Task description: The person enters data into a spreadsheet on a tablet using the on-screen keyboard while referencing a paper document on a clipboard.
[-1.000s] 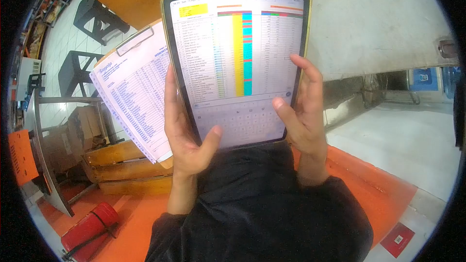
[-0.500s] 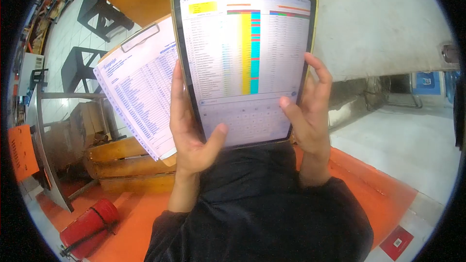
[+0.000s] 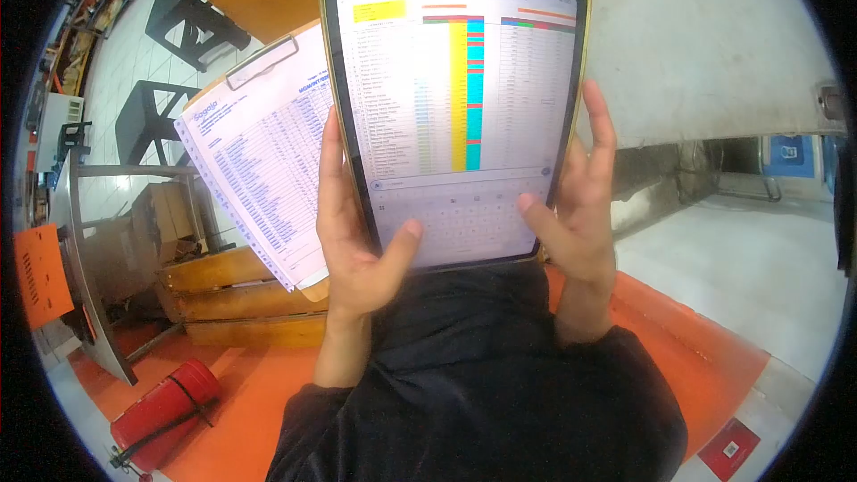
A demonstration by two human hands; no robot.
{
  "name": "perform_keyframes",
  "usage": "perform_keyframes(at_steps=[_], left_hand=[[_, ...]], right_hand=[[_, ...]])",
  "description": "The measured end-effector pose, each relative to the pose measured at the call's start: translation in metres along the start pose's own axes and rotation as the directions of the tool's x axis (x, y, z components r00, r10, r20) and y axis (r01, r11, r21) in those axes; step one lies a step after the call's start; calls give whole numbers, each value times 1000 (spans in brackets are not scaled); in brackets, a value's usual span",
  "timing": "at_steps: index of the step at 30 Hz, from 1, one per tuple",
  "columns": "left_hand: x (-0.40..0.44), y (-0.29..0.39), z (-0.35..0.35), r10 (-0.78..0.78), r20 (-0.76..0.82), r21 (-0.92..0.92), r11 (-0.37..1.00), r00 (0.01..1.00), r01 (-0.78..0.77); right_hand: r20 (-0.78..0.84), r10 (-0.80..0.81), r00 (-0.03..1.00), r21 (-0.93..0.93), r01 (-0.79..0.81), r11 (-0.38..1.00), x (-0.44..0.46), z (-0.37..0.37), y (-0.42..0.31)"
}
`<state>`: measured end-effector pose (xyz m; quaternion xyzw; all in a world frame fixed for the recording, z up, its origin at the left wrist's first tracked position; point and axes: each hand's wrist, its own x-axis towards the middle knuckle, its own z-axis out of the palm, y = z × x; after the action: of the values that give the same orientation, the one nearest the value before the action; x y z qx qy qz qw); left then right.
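Note:
A tablet [image 3: 411, 107] in a yellowish case is held upright in front of me, showing a spreadsheet with yellow and cyan columns above an on-screen keyboard. My left hand [image 3: 357, 254] grips its lower left edge, thumb over the keyboard and fingers along the side and behind. At the lower right edge, my right hand [image 3: 580, 223] supports it, with the thumb on or just above the keyboard and the fingers at the side. The tablet hides part of the fingers. Behind it to the left lies a clipboard [image 3: 262, 62] with a printed list [image 3: 259, 170], partly covered by the tablet.
A wooden bench [image 3: 250, 303] stands under the clipboard. Black stools [image 3: 152, 116] are at the upper left on white tiles. A red fire extinguisher [image 3: 170, 411] lies at lower left on the orange floor. A white surface [image 3: 696, 45] is at right.
My right index finger has straightened upward along the tablet's edge. The tablet and both hands sit slightly further right in view. Both hands still hold the tablet.

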<state>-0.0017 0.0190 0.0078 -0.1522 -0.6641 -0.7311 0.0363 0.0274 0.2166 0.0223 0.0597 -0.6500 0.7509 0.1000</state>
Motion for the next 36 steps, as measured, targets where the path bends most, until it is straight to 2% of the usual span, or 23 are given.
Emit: perform_keyframes(at_steps=[7, 12, 18, 21, 36], left_hand=[[1, 1, 1, 30, 7, -4, 1000, 1000, -30], [0, 2, 2, -25, -38, -23, 999, 999, 24], [2, 1, 4, -58, -82, -7, 998, 995, 58], [2, -1, 2, -42, -71, 6, 999, 997, 43], [4, -1, -1, 0, -56, 24, 1000, 998, 2]], right_hand=[[-27, 31, 999, -14, -32, 999, -1, 3, 1], [-44, 15, 999, -66, -18, 998, -1, 3, 3], [-42, 38, 998, -41, -39, 998, -1, 5, 1], [-20, -5, 1000, -85, 3, 996, 0, 2, 5], [-28, -15, 999, -104, 12, 995, 2, 5, 1]])
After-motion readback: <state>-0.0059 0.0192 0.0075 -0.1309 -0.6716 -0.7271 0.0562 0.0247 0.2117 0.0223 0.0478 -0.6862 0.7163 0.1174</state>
